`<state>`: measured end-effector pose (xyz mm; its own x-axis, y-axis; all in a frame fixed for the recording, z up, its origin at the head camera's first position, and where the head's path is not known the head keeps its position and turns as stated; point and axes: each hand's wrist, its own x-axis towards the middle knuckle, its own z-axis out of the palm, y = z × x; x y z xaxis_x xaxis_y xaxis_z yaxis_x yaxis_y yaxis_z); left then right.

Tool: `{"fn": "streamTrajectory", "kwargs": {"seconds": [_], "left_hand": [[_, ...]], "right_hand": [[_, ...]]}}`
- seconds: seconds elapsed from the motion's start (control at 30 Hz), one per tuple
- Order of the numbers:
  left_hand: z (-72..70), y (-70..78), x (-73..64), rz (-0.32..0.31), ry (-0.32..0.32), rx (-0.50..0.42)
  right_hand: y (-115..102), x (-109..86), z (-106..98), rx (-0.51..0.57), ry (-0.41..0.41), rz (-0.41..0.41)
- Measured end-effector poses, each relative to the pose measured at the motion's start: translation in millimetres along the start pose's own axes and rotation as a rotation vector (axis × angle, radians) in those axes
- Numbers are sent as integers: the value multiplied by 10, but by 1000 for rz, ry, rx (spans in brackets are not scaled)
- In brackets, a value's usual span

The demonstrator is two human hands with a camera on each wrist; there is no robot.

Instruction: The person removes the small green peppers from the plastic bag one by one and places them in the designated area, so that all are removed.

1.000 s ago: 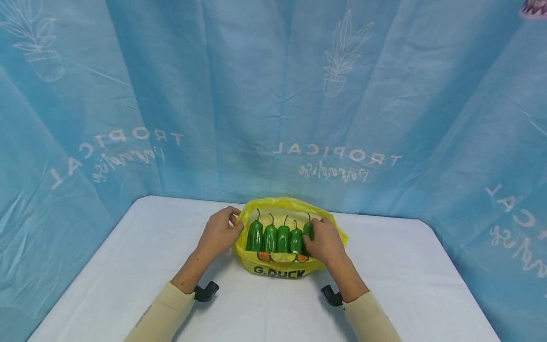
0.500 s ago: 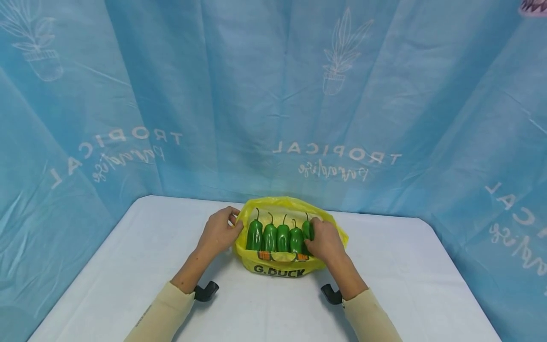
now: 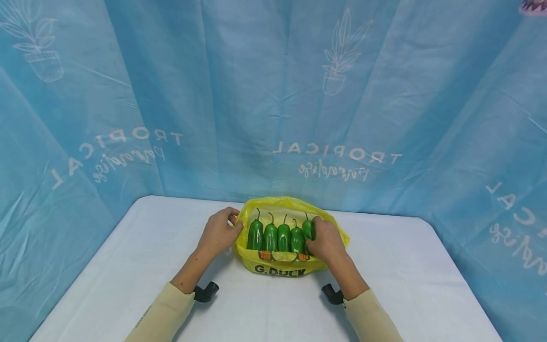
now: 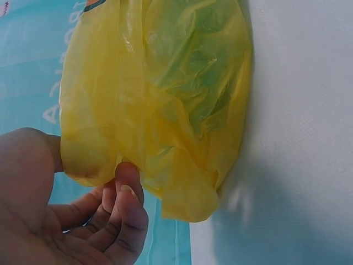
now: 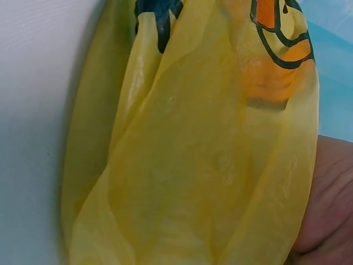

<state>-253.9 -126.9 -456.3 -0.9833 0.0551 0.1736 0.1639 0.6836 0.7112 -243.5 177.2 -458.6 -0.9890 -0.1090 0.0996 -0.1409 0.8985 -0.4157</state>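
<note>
A yellow plastic bag [image 3: 279, 271] printed "G.DUCK" lies with its mouth spread wide, facing up. Inside, several green peppers [image 3: 270, 237] stand in a row, stems upward. My left hand [image 3: 219, 232] pinches the left rim of the bag; in the left wrist view, its thumb goes behind the yellow plastic while the fingers bend at the outside. Reaching into the bag at the right, my right hand [image 3: 326, 240] holds the rightmost pepper [image 3: 308, 230] between thumb and fingers. In the right wrist view the bag's wall hides most of that hand.
The bag rests toward the back of a white-covered table [image 3: 265, 308]. Blue curtains [image 3: 256, 118] with plant prints and lettering hang behind and at both sides. A black wrist-camera piece [image 3: 207, 291] sticks out by the left wrist, and a similar piece [image 3: 332, 294] by the right.
The rightmost pepper has shifted up very slightly, and its stem leans a bit more to the left. Both hands stay almost in place, the left one on the rim.
</note>
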Motion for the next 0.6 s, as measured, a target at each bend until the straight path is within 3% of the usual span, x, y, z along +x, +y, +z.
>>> {"fn": "streamTrajectory", "kwargs": {"seconds": [0.6], "left_hand": [[-9, 12, -2, -30, 21, -34]], "right_hand": [[-57, -20, -77, -16, 2, 8]]}}
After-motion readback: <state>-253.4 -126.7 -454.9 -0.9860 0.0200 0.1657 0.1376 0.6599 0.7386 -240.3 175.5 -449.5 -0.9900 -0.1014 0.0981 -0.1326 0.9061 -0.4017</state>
